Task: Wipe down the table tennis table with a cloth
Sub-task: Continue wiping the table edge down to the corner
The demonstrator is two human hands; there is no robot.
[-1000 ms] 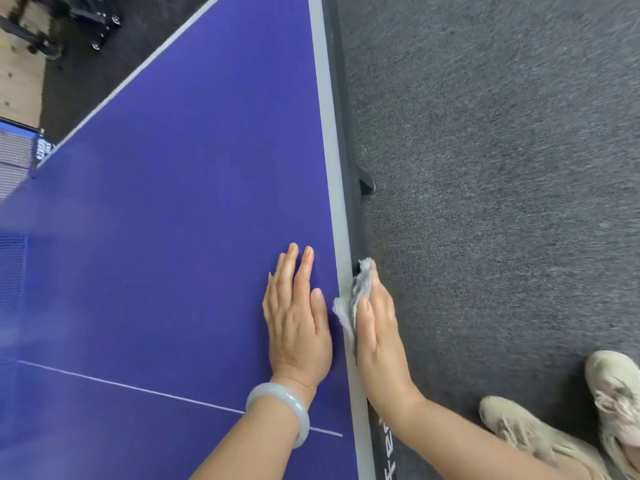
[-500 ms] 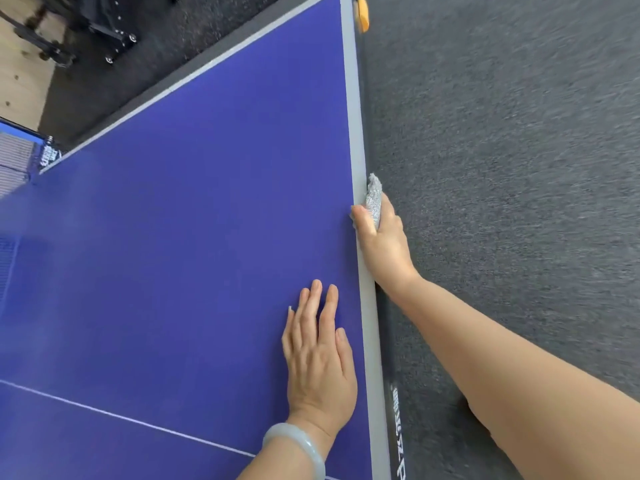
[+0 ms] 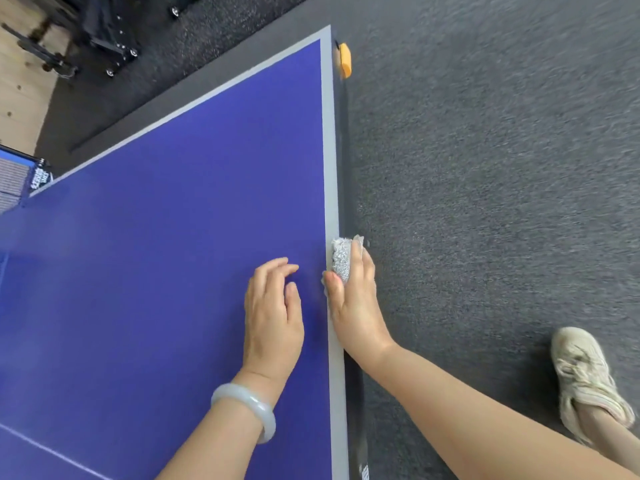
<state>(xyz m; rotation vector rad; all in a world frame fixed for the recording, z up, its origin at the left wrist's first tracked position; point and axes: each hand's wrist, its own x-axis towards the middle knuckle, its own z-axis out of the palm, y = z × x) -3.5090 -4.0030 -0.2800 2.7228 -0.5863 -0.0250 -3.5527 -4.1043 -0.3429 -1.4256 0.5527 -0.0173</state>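
Observation:
The blue table tennis table (image 3: 166,258) fills the left of the head view, with a grey border strip along its right edge. My right hand (image 3: 355,303) grips a small grey cloth (image 3: 341,258) against that right edge, thumb on top of the border and fingers over the side. Just left of it, my left hand (image 3: 273,317) rests on the blue surface with its fingers loosely bent and nothing in it. A pale bangle sits on the left wrist.
An orange corner guard (image 3: 344,60) marks the table's far right corner. Grey carpet (image 3: 485,168) lies to the right, with my pale shoe (image 3: 585,379) on it. The net post (image 3: 38,176) is at the left; wheeled black frames (image 3: 110,39) stand far back.
My right hand slid the cloth forward along the table's right edge. My left hand shifted forward beside it and its fingers went from flat to loosely bent. The far corner came into view.

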